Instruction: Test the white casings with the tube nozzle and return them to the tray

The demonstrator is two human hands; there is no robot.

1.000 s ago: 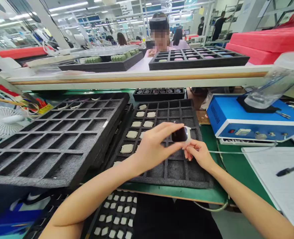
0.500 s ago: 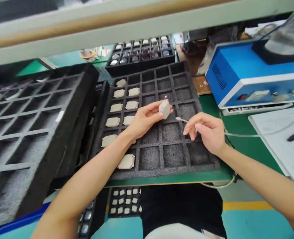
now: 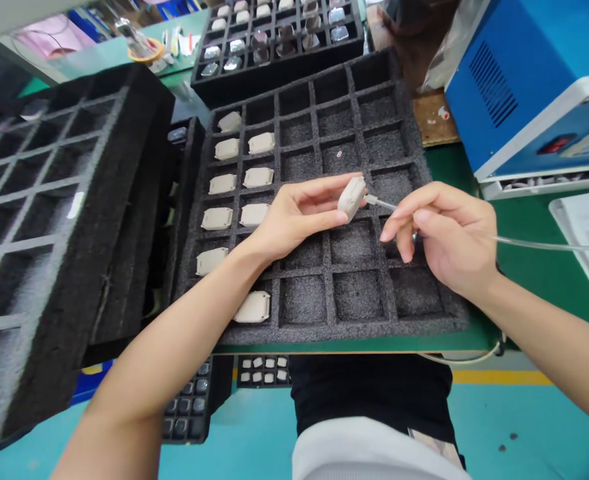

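Between the fingertips and thumb of my left hand [image 3: 299,219] is a beige watch-case-like piece [image 3: 351,199], tilted up on its edge. My right hand [image 3: 452,237] pinches a thin clear tube with a pale tip [image 3: 372,199]. That tip points left and sits right beside the piece; whether it touches I cannot tell. Both hands are over a dark grey foam tray [image 3: 302,330] divided into square compartments. Similar beige pieces [image 3: 217,219] lie in its left columns, partly covered by my left forearm.
A blue machine [image 3: 529,73] stands at the back right, with papers [image 3: 587,220] in front of it. Stacked foam trays [image 3: 69,313] rise on the left. Behind, another tray [image 3: 274,70] carries shiny and beige pieces. A roll of tape [image 3: 147,50] lies at the back left.
My view has dropped lower and closer. The piece has turned more edge-on in my left hand, and the tube's tip has come nearer to it.
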